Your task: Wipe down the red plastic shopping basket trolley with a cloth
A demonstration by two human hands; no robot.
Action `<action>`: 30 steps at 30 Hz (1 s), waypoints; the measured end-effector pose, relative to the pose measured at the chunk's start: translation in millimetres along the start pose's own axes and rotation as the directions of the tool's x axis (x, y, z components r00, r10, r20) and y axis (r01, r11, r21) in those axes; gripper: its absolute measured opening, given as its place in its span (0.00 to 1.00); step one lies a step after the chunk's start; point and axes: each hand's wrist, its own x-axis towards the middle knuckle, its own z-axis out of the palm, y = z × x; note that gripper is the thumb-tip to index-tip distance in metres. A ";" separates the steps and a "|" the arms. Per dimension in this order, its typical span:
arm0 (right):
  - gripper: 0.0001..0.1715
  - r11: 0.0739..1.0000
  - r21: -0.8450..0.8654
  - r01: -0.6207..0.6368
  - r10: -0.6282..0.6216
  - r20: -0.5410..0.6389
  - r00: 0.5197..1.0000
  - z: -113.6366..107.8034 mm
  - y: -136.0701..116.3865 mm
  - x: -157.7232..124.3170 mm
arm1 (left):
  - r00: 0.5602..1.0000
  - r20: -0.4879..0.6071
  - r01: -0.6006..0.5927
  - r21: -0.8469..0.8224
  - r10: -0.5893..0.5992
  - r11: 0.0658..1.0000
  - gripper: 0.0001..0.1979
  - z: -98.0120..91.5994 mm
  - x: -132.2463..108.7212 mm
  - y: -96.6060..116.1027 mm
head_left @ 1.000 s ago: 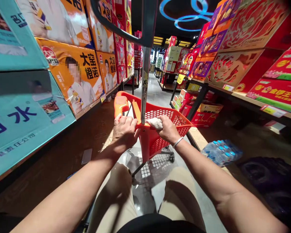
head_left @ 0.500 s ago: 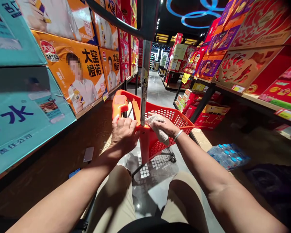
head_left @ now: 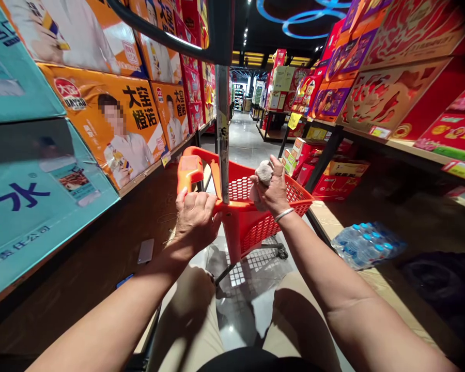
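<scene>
A red plastic shopping cart (head_left: 240, 227) with mesh sides stands in front of my knees. Its metal pole (head_left: 222, 139) rises to a dark curved handle (head_left: 170, 33) close to the camera. My left hand (head_left: 197, 219) is closed on the cart's red rim, just left of the pole and below an orange-red moulded part (head_left: 189, 168). My right hand (head_left: 274, 188) is raised over the basket's right side, fingers wrapped round a bunched grey cloth (head_left: 264, 173). Part of the cloth hangs below the fingers.
Stacked orange drink cartons (head_left: 112, 129) and turquoise cartons (head_left: 42, 196) line the left shelf. Red gift boxes (head_left: 387, 103) fill the right shelf. A pack of water bottles (head_left: 366, 245) lies low at right. A white phone-like slab (head_left: 145, 251) rests on the lower left ledge.
My right hand has lifted the cloth off the rim beside the pole, moving right and up, and the cloth is now bunched in its fingers. My left hand stays on the rim.
</scene>
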 end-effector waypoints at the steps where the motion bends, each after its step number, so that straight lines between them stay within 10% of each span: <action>1: 0.49 0.992 -0.082 0.096 -0.099 -0.021 0.995 3.2 -0.7 -5.9 | 1.000 -0.006 -0.002 -0.001 0.002 1.000 0.17 0.1 -0.1 0.2; 5: 0.41 0.942 -0.161 0.294 -0.281 0.098 0.955 14.0 -8.7 -44.2 | 1.000 -0.016 -0.003 -0.002 0.003 1.000 0.17 0.5 -1.0 1.0; 11: 0.16 0.988 -0.049 0.145 -0.137 0.132 0.982 -1.0 -25.7 -65.6 | 1.000 -0.015 0.025 -0.016 -0.025 1.000 0.16 3.1 -3.3 3.1; 17: 0.39 0.996 0.081 0.027 -0.037 0.124 0.992 -0.4 -13.4 -82.6 | 0.995 -0.065 0.059 -0.225 -0.075 0.973 0.17 1.7 -9.5 0.8; 22: 0.35 0.987 0.156 -0.033 0.033 -0.003 0.999 -10.8 -25.8 -104.6 | 0.992 -0.118 0.004 -0.372 -0.051 0.928 0.17 -10.7 -20.7 24.2; 30: 0.34 0.650 0.539 -0.535 0.351 0.412 0.841 -44.7 -63.8 -130.9 | 0.989 0.107 0.021 -0.792 0.105 0.610 0.46 -1.0 -39.6 72.5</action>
